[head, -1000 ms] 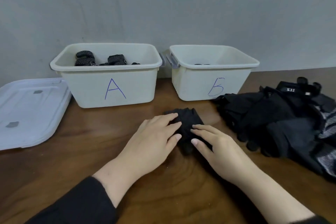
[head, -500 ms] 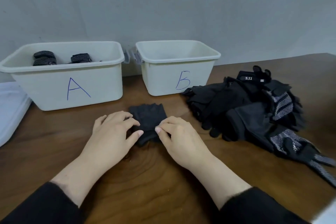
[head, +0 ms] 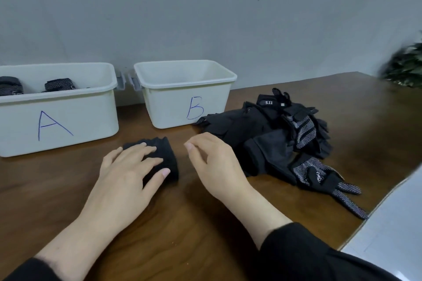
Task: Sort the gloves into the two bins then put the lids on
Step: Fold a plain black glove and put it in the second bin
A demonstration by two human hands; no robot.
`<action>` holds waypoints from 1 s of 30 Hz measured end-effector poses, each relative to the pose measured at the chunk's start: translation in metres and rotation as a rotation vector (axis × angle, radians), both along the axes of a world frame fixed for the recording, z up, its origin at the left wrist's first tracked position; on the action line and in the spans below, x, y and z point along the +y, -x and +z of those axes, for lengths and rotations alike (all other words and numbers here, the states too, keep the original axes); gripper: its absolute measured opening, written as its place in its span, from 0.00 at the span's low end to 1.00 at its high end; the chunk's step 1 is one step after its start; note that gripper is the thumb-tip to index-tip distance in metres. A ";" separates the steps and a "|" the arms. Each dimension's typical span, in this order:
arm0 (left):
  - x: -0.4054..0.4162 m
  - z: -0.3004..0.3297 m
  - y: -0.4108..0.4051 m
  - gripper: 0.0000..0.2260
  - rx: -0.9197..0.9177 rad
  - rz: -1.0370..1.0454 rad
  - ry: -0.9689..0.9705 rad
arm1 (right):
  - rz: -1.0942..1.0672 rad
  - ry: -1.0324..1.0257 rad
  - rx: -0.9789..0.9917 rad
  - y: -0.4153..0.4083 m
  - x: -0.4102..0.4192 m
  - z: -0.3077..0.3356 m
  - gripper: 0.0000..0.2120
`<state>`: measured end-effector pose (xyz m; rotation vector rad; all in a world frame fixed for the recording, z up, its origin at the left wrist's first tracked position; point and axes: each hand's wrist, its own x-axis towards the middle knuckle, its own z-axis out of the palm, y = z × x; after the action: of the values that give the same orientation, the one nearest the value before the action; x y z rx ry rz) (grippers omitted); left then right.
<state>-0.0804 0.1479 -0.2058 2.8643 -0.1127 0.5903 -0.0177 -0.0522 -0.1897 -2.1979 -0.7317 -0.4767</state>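
While the left hand [head: 127,173] lies flat with straight fingers pressing on the folded black glove [head: 159,157] on the wooden table [head: 182,223] in front of bin A [head: 57,116], the right hand [head: 212,162] hovers just beside it, fingers loosely curled, holding nothing. Bin B [head: 182,98] stands lidless next to the glove pile [head: 280,141].

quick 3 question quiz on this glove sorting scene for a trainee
1. True or false: bin B has its lid on.
2. Which hand rests on the folded black glove? a) left hand b) right hand c) both
3. Fill in: the pile of gloves lies to the ____ of bin B.

Key: 1 false, it stands open. 2 a, the right hand hovers beside it, holding nothing. 3 right.
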 end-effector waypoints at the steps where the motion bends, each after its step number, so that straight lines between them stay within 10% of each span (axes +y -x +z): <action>1: -0.007 0.002 0.000 0.27 -0.014 -0.017 0.015 | -0.017 -0.001 -0.023 -0.002 -0.010 0.007 0.10; 11: -0.061 0.001 -0.019 0.25 -0.064 -0.105 0.159 | -0.399 0.112 -0.167 -0.070 -0.120 0.071 0.11; 17: -0.070 0.003 -0.024 0.20 -0.070 -0.133 0.193 | -0.621 0.300 0.187 -0.128 -0.165 0.089 0.29; 21: -0.063 0.001 -0.025 0.19 -0.060 -0.136 0.203 | -0.597 0.282 0.287 -0.149 -0.173 0.085 0.09; 30: -0.061 0.002 -0.027 0.19 -0.061 -0.140 0.227 | -0.510 -0.128 0.091 -0.148 -0.172 0.141 0.10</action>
<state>-0.0536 0.0869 -0.2042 2.5956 -0.2373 0.6194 0.1304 -0.2244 -0.0485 -2.2579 -0.0785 -0.6487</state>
